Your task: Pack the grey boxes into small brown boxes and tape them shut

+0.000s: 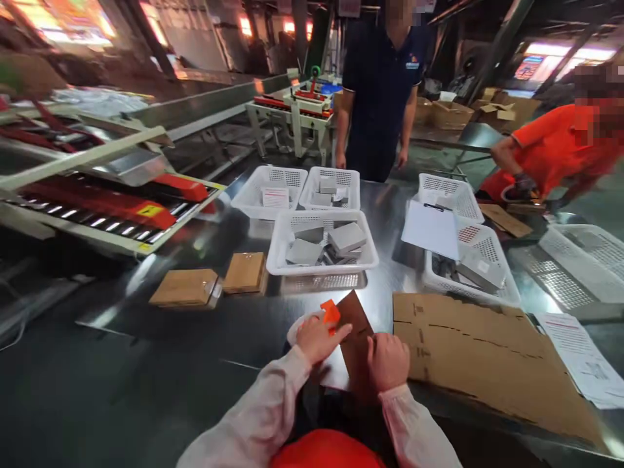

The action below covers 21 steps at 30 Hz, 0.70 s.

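Containers, on the metal table [195,351]:
- Front middle basket [322,267], white, perforated: several grey boxes [347,238], lying at mixed angles.
- Rear left basket [244,200], white: a pale item with printed lines [275,197].
- Rear middle basket [355,195], white: small grey pieces.
- Right front basket [507,286], white: grey boxes, one large one uppermost; a clipboard [429,231] with white paper lies across its left corner.
- Right rear basket [472,207], white: contents partly hidden by the clipboard.
- Far right basket [572,260], white: contents too blurred to tell.

Hands, at the near edge of the table:
- Left hand [318,338]: partly closed around an orange item [330,312], fingertips reaching over the brown cardboard piece.
- Right hand [391,359]: curled narrow, gripping the right edge of the brown cardboard piece [357,325].

Brown cardboard piece: between the hands, tilted, in front of the front middle basket.

Adjacent: a large cardboard sheet [487,364], flat, right of the right hand; printed sheets [580,364] beyond it; two brown stacks [185,288] left of the front middle basket.
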Each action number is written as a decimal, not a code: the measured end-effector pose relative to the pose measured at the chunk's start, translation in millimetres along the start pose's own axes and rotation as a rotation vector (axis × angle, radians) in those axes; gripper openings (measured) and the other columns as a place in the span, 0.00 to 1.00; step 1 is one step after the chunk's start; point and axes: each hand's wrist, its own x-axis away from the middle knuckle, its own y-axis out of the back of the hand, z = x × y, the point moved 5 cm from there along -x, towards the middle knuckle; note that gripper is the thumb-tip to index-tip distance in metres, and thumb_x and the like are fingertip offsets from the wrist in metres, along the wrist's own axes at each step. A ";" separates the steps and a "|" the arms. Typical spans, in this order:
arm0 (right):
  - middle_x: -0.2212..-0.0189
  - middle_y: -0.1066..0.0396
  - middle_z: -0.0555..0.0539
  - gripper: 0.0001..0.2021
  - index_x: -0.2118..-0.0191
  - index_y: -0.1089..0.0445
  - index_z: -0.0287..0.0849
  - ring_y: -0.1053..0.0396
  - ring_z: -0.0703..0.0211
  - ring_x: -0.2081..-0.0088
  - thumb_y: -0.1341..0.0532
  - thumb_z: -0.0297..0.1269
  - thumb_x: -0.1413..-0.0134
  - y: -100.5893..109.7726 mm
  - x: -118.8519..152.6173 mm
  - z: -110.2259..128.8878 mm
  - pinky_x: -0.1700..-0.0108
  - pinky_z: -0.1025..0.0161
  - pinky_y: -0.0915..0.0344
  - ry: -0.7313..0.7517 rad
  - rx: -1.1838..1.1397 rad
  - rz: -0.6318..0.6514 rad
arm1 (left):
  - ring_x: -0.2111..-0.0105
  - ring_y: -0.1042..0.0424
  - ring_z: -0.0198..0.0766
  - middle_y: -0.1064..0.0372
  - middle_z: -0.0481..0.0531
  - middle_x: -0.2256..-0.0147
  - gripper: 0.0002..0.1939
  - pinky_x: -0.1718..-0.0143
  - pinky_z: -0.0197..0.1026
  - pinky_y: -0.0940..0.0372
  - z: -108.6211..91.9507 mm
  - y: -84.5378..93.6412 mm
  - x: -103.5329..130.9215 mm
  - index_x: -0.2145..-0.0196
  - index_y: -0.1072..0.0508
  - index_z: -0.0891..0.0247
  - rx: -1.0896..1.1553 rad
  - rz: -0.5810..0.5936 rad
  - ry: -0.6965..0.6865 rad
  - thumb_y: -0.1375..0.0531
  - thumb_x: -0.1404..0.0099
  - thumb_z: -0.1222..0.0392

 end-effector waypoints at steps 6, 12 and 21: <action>0.66 0.23 0.47 0.11 0.62 0.26 0.45 0.29 0.53 0.57 0.47 0.30 0.34 10.5 15.0 65.6 0.55 0.55 0.44 0.378 -0.087 -0.109 | 0.47 0.29 0.53 0.26 0.60 0.49 0.33 0.46 0.51 0.36 8.3 11.2 -37.9 0.50 0.22 0.57 0.118 -0.001 -0.023 0.46 0.38 0.30; 0.62 0.22 0.43 0.15 0.57 0.23 0.46 0.30 0.48 0.55 0.41 0.22 0.46 9.4 38.3 55.8 0.54 0.52 0.38 0.696 0.204 -0.050 | 0.54 0.27 0.45 0.23 0.54 0.55 0.18 0.52 0.44 0.33 13.8 27.3 -39.9 0.53 0.20 0.57 0.112 -0.010 -0.178 0.44 0.33 0.50; 0.71 0.20 0.43 0.06 0.65 0.21 0.43 0.23 0.52 0.69 0.36 0.35 0.45 -1.4 7.8 82.6 0.69 0.62 0.34 0.612 0.165 0.482 | 0.46 0.40 0.55 0.32 0.66 0.50 0.18 0.43 0.57 0.47 -20.7 39.9 -3.0 0.58 0.19 0.64 -0.431 -0.054 -0.697 0.49 0.30 0.61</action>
